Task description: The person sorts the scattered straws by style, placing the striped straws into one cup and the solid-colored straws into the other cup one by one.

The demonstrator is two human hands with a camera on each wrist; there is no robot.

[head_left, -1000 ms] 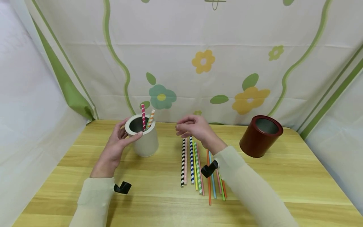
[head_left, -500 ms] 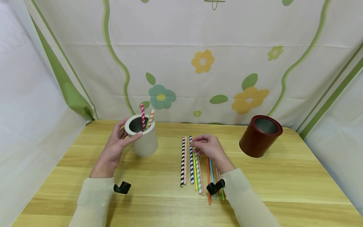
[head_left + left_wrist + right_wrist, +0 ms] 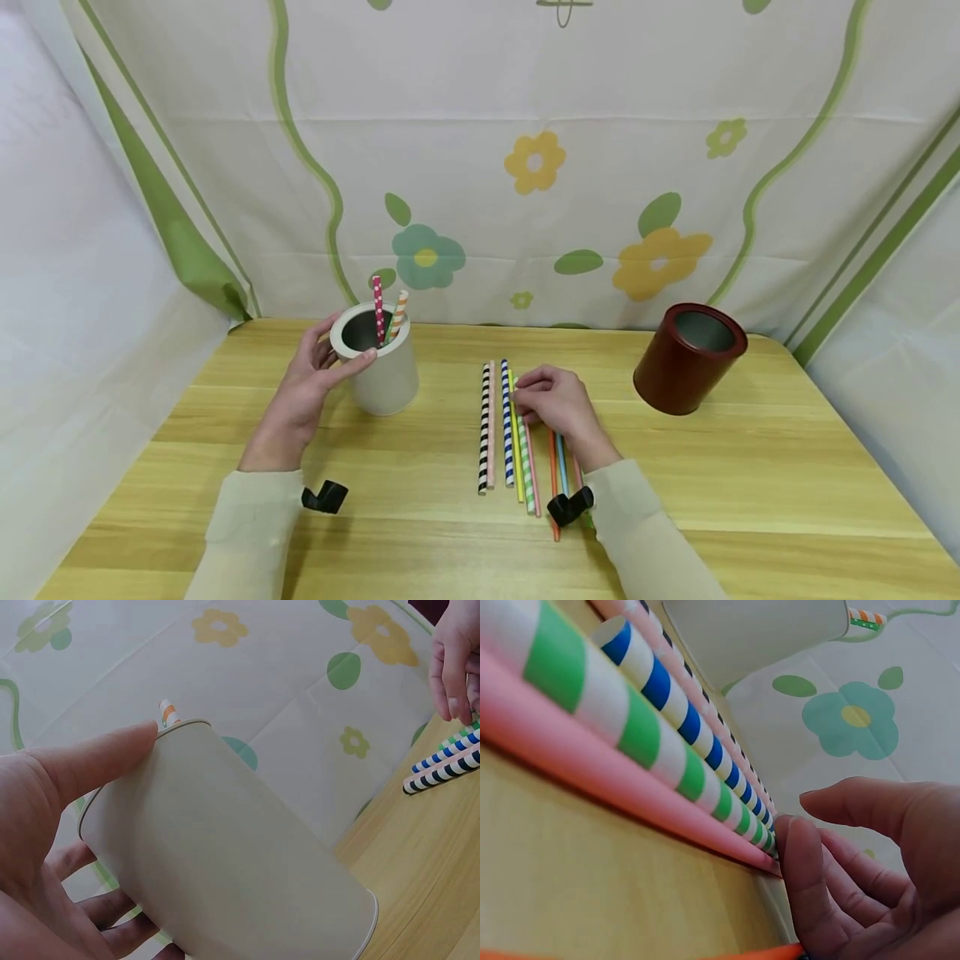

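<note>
My left hand (image 3: pixel 296 396) grips a white can (image 3: pixel 386 379), thumb at the rim and fingers round the far side. A pink polka-dot straw (image 3: pixel 378 304) and an orange-striped straw (image 3: pixel 401 307) stick out of it, with a bit of a green one beside them. Over the far ends of the straws lying on the table is my right hand (image 3: pixel 558 404). In the right wrist view its thumb and index finger are apart, fingertips right at the end of the green-striped straw (image 3: pixel 641 727). Left of that straw lie yellow, blue-striped (image 3: pixel 507 433), pink and black-striped (image 3: pixel 483 433) ones.
A dark red can (image 3: pixel 686 367) stands at the back right of the wooden table (image 3: pixel 787 467). Thin straws, among them an orange straw (image 3: pixel 555 475) and a blue one, lie partly under the right forearm. A flowered curtain (image 3: pixel 465 167) hangs behind.
My right hand has come down and toward me, slightly right, from above the straws' far ends to the green-striped straw. My left hand keeps its grip on the white can.
</note>
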